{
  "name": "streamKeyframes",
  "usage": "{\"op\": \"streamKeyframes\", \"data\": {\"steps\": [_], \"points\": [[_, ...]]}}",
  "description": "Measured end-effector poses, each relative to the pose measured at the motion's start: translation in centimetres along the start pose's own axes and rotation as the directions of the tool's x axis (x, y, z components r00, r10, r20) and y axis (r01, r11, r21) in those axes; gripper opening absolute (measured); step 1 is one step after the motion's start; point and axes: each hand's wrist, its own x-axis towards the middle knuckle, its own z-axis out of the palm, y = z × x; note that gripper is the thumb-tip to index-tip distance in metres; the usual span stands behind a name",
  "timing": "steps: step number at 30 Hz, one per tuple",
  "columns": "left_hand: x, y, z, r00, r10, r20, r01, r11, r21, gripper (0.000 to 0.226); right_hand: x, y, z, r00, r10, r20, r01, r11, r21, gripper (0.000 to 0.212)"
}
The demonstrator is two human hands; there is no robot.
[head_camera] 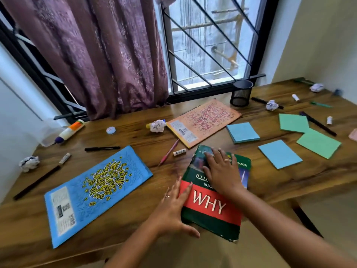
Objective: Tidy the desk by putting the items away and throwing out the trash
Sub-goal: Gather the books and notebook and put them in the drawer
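- The green-and-red book point(210, 206) lies at the desk's point(135, 136) near edge, under both sets of fingers.
- The right hand point(222, 171) rests flat on the cover, spread wide. The left hand point(173, 209) is straight-fingered against the book's left edge.
- Collecting the book, I'd say; lifting it next needs a proper grip.

"WHY" is printed in large white letters on a red band of the near book point(210, 205). Above it "ILLUS" and "BOO" are seen, partly covered, and "BOOK" at its far right corner. "your life", "valuable" and "Money" are lettered on the orange notebook point(204, 120). On the blue notebook point(96, 190), left, only "Worry" can be made out in yellow.
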Motion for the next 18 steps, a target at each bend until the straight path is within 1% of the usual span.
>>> {"op": "streamKeyframes", "data": {"steps": [2,4,7,8,10,14,18], "points": [[0.0,0.1,0.6,0.998,0.014,-0.060,-0.011,0.999,0.045,0.123,-2.4,-0.9,0.5,0.980,0.155,0.125,-0.167,0.981,0.097,0.061],[0.4,0.6,1.2,0.993,0.014,-0.118,-0.002,0.995,0.097,0.121,-4.4,-1.9,0.8,0.961,0.203,0.186,-0.222,0.971,0.086,0.069],[1.0,2.4,1.9,0.986,0.008,-0.166,0.012,0.992,0.122,0.115,-5.6,-2.4,1.2,0.967,0.195,0.162,-0.208,0.976,0.068,0.087],[1.3,3.1,2.1,0.983,0.000,-0.184,0.022,0.993,0.115,0.113,-5.5,-2.0,1.2,0.971,0.187,0.149,-0.199,0.977,0.071,0.089],[1.9,4.7,2.6,0.978,-0.030,-0.208,0.047,0.996,0.076,0.110,-4.9,-0.4,1.1,0.978,0.152,0.142,-0.165,0.983,0.086,0.090],[3.4,7.5,3.4,0.977,-0.075,-0.199,0.075,0.997,-0.007,0.106,-3.1,3.1,0.7,0.983,0.033,0.178,-0.046,0.997,0.070,0.087],[4.5,8.1,3.5,0.986,-0.101,-0.135,0.105,0.994,0.018,0.104,-2.3,4.4,0.2,0.980,-0.003,0.198,-0.005,0.999,0.042,0.088]]}}
